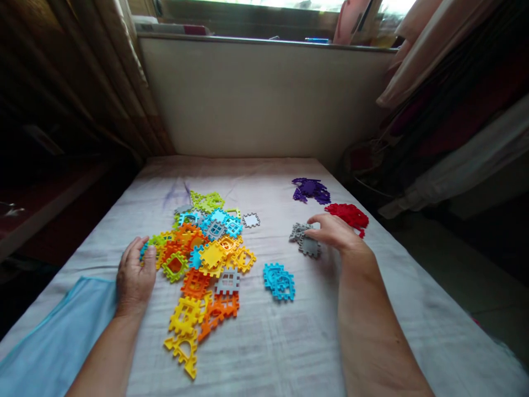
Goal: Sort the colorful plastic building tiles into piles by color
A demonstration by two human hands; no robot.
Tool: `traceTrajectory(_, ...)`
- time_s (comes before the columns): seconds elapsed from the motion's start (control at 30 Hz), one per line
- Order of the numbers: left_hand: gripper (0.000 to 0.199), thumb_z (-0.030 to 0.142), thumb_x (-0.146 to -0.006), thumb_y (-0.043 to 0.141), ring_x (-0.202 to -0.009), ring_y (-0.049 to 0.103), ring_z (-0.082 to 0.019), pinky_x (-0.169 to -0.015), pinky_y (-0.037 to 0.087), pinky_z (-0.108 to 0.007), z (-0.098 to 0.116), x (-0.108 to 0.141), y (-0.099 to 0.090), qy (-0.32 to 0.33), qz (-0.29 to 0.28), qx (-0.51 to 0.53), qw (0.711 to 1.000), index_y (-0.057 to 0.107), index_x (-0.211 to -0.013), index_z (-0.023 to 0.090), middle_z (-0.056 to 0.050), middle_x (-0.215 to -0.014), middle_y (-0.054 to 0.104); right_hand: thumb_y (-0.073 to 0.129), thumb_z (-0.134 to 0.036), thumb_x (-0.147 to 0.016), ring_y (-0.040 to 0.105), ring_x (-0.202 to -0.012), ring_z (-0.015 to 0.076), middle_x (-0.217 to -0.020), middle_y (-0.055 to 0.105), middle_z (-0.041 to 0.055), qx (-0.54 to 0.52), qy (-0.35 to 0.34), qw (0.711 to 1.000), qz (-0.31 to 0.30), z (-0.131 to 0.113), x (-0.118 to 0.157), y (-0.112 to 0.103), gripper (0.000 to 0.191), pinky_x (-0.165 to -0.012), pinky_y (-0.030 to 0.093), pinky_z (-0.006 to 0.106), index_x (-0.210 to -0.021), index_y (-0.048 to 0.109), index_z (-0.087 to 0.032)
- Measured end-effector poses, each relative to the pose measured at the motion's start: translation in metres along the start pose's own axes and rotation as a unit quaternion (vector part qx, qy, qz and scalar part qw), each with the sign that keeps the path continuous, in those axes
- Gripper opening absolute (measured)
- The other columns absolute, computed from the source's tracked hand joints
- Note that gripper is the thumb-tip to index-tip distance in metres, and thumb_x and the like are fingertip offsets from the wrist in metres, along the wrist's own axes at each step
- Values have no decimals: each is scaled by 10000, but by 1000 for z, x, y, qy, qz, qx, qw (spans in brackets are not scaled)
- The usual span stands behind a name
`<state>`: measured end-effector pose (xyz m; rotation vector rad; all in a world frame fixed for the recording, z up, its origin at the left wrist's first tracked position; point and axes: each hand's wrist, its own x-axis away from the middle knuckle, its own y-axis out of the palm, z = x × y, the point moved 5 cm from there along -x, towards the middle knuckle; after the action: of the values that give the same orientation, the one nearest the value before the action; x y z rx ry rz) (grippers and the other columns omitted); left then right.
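Note:
Interlocking plastic building tiles with notched edges lie on a bed-like surface covered by a pale sheet. My left hand rests at the left edge of a mixed pile of yellow tiles, orange tiles, blue and green ones. Its thumb stands apart from the fingers, beside the outermost tiles. My right hand is over a small heap of grey tiles, thumb and forefinger closed at the upper edge of a grey tile. Its other fingers are hidden behind the hand.
Separate heaps of purple tiles, red tiles and blue tiles lie on the right side. A light blue cloth is at the near left. Curtains and hanging clothes flank the surface; a pale wall panel stands behind.

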<state>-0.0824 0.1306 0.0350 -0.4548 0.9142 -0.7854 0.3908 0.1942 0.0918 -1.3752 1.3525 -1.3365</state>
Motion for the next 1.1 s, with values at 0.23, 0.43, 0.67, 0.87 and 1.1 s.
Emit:
traceTrajectory(0.23, 422, 441, -873, 470, -1219, 588, -286, -1106, 427, -472, -3, 2, 10, 25, -24, -11, 999, 630, -1173, 191, -133, -1267, 655, 575, -259, -868, 504, -1319, 256, -1433, 557, 116, -48, -213, 974, 68, -86, 7, 19, 509, -1102, 405, 391, -1375, 570, -213)
traceTrajectory(0.43, 363, 428, -877, 486, -1198, 604, -296, -1106, 421, -490, 0, 2, 9, 43, -28, 5, 999, 662, -1106, 209, -140, -1249, 668, 552, -152, -848, 450, -1380, 229, -1527, 457, 111, -57, -255, 965, 26, -134, -13, 59, 625, -1128, 382, 379, -1463, 472, -229)
traceTrajectory(0.67, 345, 406, -877, 501, -1223, 589, -302, -1109, 413, -501, 0, 2, 10, 35, -34, 13, 999, 668, -1113, 218, -136, -1272, 659, 556, -217, -871, 537, -1273, 233, -1388, 608, 52, -9, -254, 967, 5, -146, -33, 54, 448, -1050, 432, 372, -1311, 605, -285)
traceTrajectory(0.87, 351, 413, -876, 497, -1212, 596, -309, -1102, 420, -506, -1, 2, 10, 35, -37, 7, 999, 669, -1111, 216, -139, -1280, 655, 618, -326, -856, 582, -1207, 272, -1284, 671, 105, -34, -233, 970, 56, -120, -7, 35, 449, -1032, 431, 378, -1286, 633, -197)
traceTrajectory(1.1, 364, 445, -876, 487, -1189, 612, -317, -1088, 429, -515, -2, 2, 11, 40, -38, -5, 998, 670, -1107, 231, -129, -1276, 662, 570, -418, -887, 643, -1122, 258, -1231, 703, 84, -91, -10, 990, 105, -20, -3, 6, 417, -943, 474, 349, -1238, 673, -218)
